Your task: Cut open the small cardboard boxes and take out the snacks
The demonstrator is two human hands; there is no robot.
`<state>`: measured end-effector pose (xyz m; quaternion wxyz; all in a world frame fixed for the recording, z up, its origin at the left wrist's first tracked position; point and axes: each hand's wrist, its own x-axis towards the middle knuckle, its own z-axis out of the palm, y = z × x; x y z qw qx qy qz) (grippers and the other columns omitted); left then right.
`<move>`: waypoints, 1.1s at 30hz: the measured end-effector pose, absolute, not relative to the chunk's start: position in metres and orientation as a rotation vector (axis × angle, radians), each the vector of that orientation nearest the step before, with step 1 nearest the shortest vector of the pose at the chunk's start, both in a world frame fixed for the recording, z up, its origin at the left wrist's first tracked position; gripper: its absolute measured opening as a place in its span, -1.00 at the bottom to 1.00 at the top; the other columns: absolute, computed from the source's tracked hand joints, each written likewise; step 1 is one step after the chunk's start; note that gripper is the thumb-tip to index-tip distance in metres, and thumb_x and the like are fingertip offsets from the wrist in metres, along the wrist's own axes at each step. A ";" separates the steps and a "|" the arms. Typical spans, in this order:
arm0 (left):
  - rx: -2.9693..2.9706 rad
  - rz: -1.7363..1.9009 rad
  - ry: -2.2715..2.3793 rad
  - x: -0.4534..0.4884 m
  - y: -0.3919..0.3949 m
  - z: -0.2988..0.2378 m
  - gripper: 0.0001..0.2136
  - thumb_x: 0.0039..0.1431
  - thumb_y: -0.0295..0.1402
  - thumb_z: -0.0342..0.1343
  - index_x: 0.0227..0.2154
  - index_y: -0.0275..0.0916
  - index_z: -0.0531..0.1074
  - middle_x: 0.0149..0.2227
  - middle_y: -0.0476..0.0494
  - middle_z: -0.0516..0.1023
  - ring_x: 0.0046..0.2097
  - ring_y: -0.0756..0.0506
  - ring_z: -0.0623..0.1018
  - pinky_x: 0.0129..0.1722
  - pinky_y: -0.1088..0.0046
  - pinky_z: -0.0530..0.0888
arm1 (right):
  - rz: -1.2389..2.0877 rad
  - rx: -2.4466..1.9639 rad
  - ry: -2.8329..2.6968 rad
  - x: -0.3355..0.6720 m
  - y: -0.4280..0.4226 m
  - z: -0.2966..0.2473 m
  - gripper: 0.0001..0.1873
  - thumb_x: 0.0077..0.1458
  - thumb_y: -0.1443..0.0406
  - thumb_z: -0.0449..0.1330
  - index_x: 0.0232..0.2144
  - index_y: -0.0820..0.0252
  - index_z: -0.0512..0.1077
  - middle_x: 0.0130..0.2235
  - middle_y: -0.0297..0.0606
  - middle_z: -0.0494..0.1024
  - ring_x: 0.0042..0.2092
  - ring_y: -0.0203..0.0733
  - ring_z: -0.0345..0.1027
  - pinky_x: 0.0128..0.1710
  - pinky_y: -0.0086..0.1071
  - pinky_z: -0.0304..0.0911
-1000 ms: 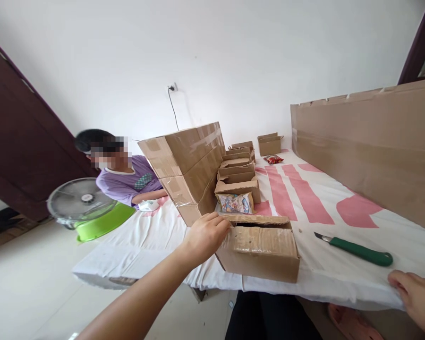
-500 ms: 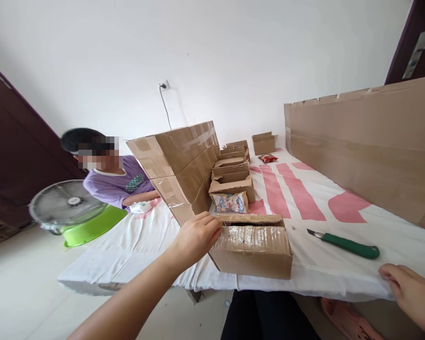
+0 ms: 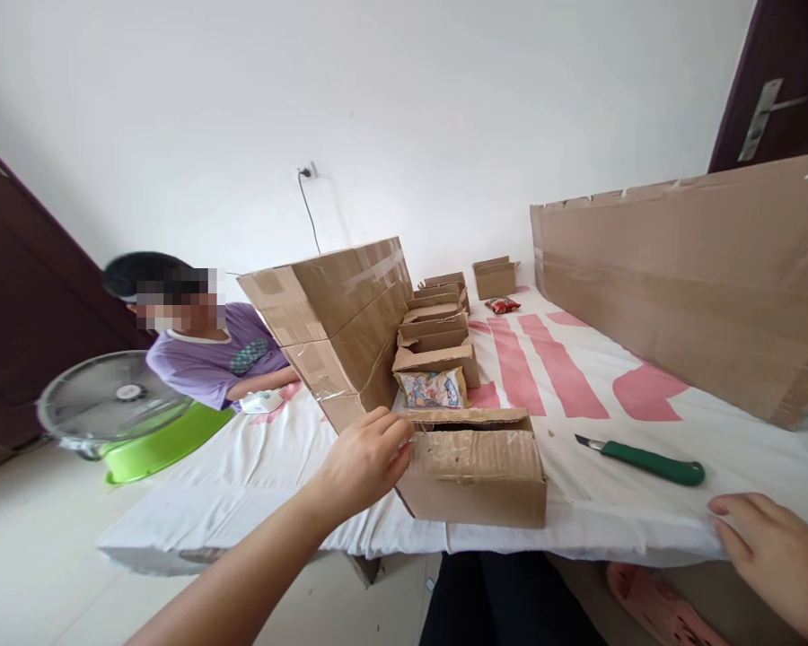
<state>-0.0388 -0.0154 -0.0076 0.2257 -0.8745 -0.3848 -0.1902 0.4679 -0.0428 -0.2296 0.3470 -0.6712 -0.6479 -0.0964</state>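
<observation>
While the cardboard box (image 3: 478, 484) at lower centre is gripped at its left end by the left hand (image 3: 370, 453), the right hand (image 3: 771, 547) is seen lower right, unloaded, thumb and fingers slightly parted, near the green utility knife (image 3: 653, 462) laid on the worktop (image 3: 269, 502).

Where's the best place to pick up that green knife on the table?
Probably by the middle of its green handle, coming from the right: the bare blade points left, while the handle's rounded end faces right.
</observation>
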 end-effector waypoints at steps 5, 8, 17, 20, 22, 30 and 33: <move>-2.288 -0.454 -0.987 -0.031 -0.014 -0.010 -0.80 0.28 -0.46 -0.04 -0.48 -0.19 0.32 -0.48 -0.08 0.43 -0.39 -0.11 0.42 -0.41 0.38 0.37 | -0.179 -1.697 -1.818 0.447 -0.046 -0.220 -0.78 0.12 0.12 0.07 -0.33 0.01 0.48 -0.18 0.05 0.56 -0.16 0.15 0.47 -0.12 0.02 0.32; -2.271 -0.446 -0.966 -0.030 -0.011 -0.013 -0.78 0.26 -0.49 -0.05 -0.51 -0.19 0.30 -0.51 -0.08 0.40 -0.41 -0.12 0.40 -0.43 0.36 0.35 | -0.177 -1.673 -1.814 0.428 -0.050 -0.210 -0.75 0.14 0.08 0.04 -0.34 0.00 0.46 -0.20 -0.05 0.57 -0.17 0.11 0.48 -0.14 -0.02 0.36; -2.260 -0.259 -1.088 -0.026 -0.007 -0.023 -0.82 0.16 -0.59 0.01 -0.48 -0.21 0.30 -0.44 -0.11 0.43 -0.36 -0.16 0.41 -0.39 0.31 0.40 | -0.120 -1.579 -1.877 0.394 -0.051 -0.214 -0.59 0.20 -0.01 -0.02 -0.35 0.09 0.49 -0.26 -0.17 0.56 -0.22 -0.02 0.49 -0.19 -0.16 0.40; -2.250 -0.305 -1.108 -0.026 -0.003 -0.026 -0.81 0.12 -0.62 0.00 -0.49 -0.19 0.28 -0.46 -0.12 0.41 -0.37 -0.18 0.41 -0.40 0.31 0.38 | -0.086 -1.541 -1.903 0.384 -0.048 -0.216 -0.61 0.20 0.00 -0.01 -0.34 0.08 0.49 -0.24 -0.16 0.57 -0.20 -0.02 0.49 -0.19 -0.18 0.40; -2.247 -0.344 -1.126 -0.027 -0.002 -0.027 -0.81 0.13 -0.61 -0.02 -0.49 -0.19 0.27 -0.46 -0.13 0.41 -0.37 -0.19 0.41 -0.40 0.29 0.38 | -0.061 -1.536 -1.913 0.378 -0.049 -0.217 -0.64 0.19 0.02 0.01 -0.34 0.08 0.50 -0.23 -0.15 0.57 -0.19 -0.02 0.49 -0.19 -0.19 0.41; -2.257 -0.672 -1.307 -0.033 0.001 -0.039 -0.84 0.17 -0.53 -0.14 -0.46 -0.14 0.17 -0.49 -0.05 0.38 -0.45 -0.11 0.41 -0.45 0.37 0.36 | 0.027 -1.492 -1.969 0.367 -0.056 -0.224 -0.68 0.21 0.08 0.02 -0.34 0.07 0.49 -0.26 -0.20 0.57 -0.23 -0.09 0.50 -0.22 -0.27 0.39; -2.260 -0.816 -1.386 -0.032 0.004 -0.042 -0.87 0.18 -0.49 -0.14 -0.44 -0.12 0.15 -0.50 0.00 0.37 -0.50 -0.07 0.41 -0.49 0.43 0.33 | 0.007 -1.474 -1.972 0.367 -0.057 -0.225 -0.70 0.20 0.09 0.03 -0.34 0.07 0.49 -0.27 -0.20 0.57 -0.24 -0.10 0.49 -0.22 -0.29 0.38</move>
